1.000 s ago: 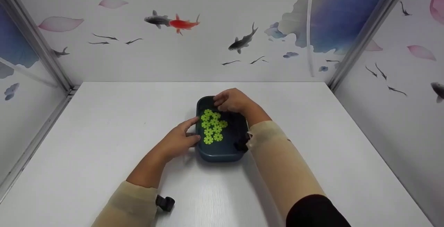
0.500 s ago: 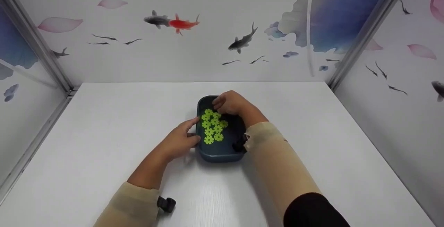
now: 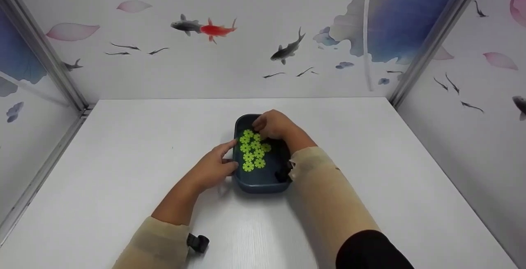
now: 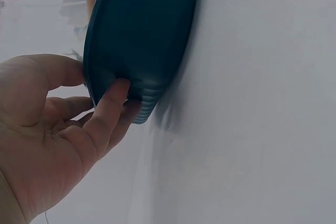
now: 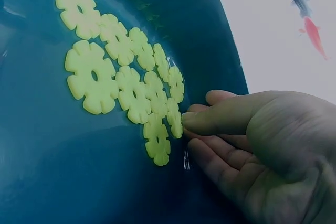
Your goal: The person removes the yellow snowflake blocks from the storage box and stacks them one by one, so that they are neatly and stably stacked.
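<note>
A dark blue-green tray (image 3: 263, 188) lies lengthwise on the white table, with several yellow-green flower-shaped discs (image 3: 248, 166) flat inside it. In the left wrist view, the left hand (image 4: 63, 124) touches the tray's outer left wall with spread fingers, and the thumb is at the rim. Over the tray's far right part is the right hand (image 3: 273, 125). The right wrist view shows this right hand (image 5: 268, 150) with its thumb tip at the edge of one disc (image 5: 175, 119). Its other fingers lie beside and behind the thumb, partly hidden.
The white table (image 3: 144, 149) surrounds the tray. White panels painted with fish and petals enclose the back and both sides, joined by metal posts (image 3: 435, 42). A small black camera (image 3: 198, 243) sits on the left wrist.
The right hand has shifted slightly down and left, closer to the discs at the tray's far end. The left hand stays at the tray's left wall, and the discs keep their layout.
</note>
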Demonstrator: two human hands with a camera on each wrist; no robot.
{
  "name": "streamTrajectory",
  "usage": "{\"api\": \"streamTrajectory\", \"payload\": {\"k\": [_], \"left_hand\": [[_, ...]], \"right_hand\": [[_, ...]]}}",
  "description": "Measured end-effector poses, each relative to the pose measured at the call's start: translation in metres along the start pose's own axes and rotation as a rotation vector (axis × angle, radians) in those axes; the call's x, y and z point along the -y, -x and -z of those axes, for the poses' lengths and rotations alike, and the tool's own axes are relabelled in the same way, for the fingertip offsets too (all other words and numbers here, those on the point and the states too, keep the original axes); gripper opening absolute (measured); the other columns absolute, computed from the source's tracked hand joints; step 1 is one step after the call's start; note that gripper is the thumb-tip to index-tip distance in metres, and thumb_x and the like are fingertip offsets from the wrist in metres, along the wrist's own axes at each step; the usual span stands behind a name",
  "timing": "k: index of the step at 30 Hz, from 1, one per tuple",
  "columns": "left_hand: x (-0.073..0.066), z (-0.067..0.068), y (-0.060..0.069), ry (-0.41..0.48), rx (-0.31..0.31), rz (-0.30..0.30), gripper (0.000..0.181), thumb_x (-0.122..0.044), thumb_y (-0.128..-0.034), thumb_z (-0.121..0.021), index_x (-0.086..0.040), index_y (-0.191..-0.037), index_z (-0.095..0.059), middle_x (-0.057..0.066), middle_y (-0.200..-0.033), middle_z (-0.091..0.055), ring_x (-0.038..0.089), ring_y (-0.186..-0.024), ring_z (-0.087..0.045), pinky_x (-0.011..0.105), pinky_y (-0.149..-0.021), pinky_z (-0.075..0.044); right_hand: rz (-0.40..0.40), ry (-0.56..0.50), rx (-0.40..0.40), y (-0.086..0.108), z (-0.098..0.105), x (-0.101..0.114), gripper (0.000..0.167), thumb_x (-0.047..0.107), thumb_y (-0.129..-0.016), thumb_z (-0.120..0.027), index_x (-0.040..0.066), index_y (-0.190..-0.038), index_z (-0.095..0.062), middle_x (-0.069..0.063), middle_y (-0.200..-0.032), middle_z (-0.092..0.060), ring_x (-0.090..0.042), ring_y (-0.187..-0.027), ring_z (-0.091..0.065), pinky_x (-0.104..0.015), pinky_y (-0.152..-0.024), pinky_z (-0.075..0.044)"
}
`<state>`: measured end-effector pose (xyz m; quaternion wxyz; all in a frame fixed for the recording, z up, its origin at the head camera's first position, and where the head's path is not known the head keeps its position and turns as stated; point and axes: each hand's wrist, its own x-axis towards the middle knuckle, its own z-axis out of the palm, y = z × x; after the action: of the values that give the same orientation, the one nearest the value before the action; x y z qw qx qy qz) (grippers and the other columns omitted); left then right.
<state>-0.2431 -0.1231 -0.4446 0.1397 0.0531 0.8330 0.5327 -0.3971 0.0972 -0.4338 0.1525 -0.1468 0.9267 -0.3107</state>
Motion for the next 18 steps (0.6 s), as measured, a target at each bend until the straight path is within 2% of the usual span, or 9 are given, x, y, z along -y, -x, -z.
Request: {"api": "streamTrajectory", "payload": {"k": [9,18], "left_hand": [[0.0002,0.0010,-0.0015,0.007,0.009,0.009,0.073,-0.018,-0.1046,-0.060,-0.025,-0.171,-0.030,0.007,-0.179,-0.025,0.035,-0.150,-0.053,0.049,-0.121,-0.050],[0.0023,0.0006,-0.0021,0.005,0.013,0.014,0.073,-0.019,-0.1045,-0.060,-0.025,-0.171,-0.030,0.006,-0.179,-0.025,0.034,-0.150,-0.054,0.049,-0.122,-0.049]], "right_hand": [[-0.024,0.104,-0.004,-0.0008,-0.0030,0.0036,0.044,0.000,-0.090,-0.077,0.014,-0.132,-0.077,-0.008,-0.129,-0.077,-0.026,-0.121,-0.072,-0.042,-0.104,-0.061],[-0.004,0.142,-0.009,-0.0008,-0.0068,0.0040,0.043,0.002,-0.088,-0.081,0.013,-0.130,-0.078,-0.008,-0.124,-0.078,-0.026,-0.116,-0.073,-0.042,-0.100,-0.063]]}}
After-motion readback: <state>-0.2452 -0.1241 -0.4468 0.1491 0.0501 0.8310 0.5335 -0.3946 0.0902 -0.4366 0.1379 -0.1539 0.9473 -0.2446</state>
